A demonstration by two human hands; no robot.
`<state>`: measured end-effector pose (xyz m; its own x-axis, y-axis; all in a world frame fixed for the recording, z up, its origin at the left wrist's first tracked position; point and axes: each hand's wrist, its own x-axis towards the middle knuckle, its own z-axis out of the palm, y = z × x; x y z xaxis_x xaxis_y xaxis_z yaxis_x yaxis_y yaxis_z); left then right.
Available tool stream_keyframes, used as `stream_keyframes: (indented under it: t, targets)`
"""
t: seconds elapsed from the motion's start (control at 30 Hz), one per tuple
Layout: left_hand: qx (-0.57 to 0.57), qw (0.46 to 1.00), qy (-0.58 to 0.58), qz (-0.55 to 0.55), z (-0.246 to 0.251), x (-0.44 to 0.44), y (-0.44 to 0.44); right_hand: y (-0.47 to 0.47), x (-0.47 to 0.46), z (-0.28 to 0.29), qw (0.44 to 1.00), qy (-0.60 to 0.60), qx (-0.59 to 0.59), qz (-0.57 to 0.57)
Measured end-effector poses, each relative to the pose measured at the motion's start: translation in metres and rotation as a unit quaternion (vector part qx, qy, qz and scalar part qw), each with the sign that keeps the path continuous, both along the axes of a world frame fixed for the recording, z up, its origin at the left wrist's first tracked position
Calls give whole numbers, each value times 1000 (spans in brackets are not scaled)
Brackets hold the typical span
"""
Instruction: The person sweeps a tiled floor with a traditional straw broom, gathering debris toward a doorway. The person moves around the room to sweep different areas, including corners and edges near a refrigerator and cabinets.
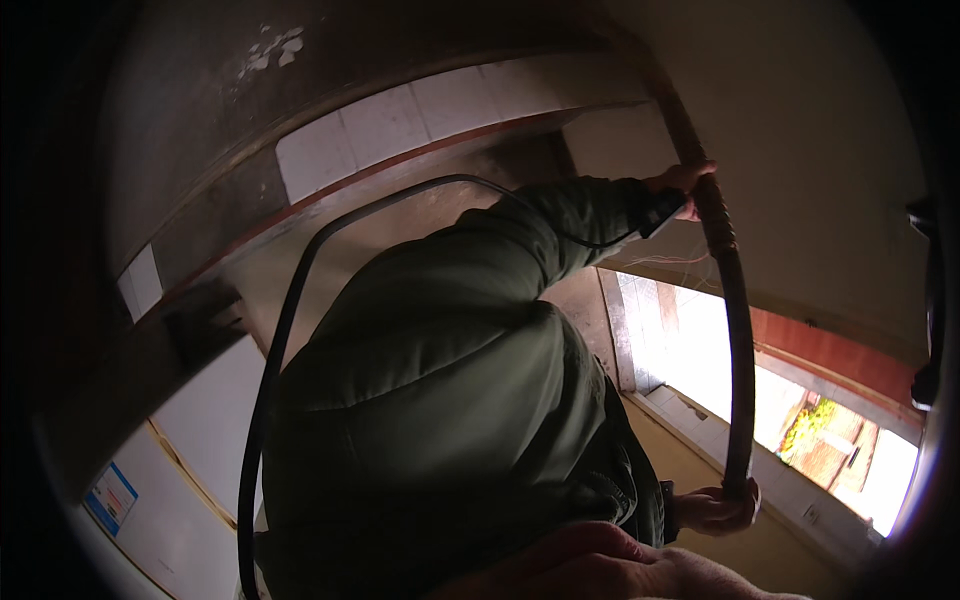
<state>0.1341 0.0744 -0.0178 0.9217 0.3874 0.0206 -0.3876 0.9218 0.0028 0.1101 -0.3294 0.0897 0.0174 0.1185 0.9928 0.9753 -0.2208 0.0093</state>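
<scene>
A long, dark rod or pole [739,337], bound with windings along part of its length, runs down the right side and looks bent. My left hand [686,187], the upper one, grips its wound part; a dark device on a strap sits at that wrist. Around the pole's lower end close the fingers of my right hand [720,510]. Loose thin strands hang off the pole below my left hand. A dark green jacket [450,375] fills the middle. Blurred skin [600,559] shows at the bottom edge; which body part it is cannot be told.
A black cable [289,300] loops past the jacket to the upper wrist. Behind are a white-tiled ledge [457,101] with a red edge and pale panels [187,495] bearing a label. A bright window opening [697,330] with a tiled sill lies behind the pole.
</scene>
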Motion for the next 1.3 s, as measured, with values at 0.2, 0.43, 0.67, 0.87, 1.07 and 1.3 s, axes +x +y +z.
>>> stream_keyframes:
  t: [0.2, 0.43, 0.67, 0.87, 1.07, 1.3]
  targets:
    - [-27, 996, 67, 47, 15, -32, 3, 37, -1, 98, 952, -286, -57, -93]
    - [-68, 991, 34, 111, 49, -52, -11, 37, 116, 217, 945, -108, -260, 165]
    - [-76, 985, 55, 144, 42, -67, -67, -27, 172, 227, 873, -39, -469, -123]
    - [-48, 987, 95, 123, 33, -61, -95, -34, 218, 108, 984, -48, -109, -135]
    - [-45, 990, 109, 74, 37, -27, -86, -70, 157, 86, 980, 188, -45, 43]
    - [-51, 998, 5, 47, 14, -15, -50, -40, 59, 73, 994, -31, -45, -95]
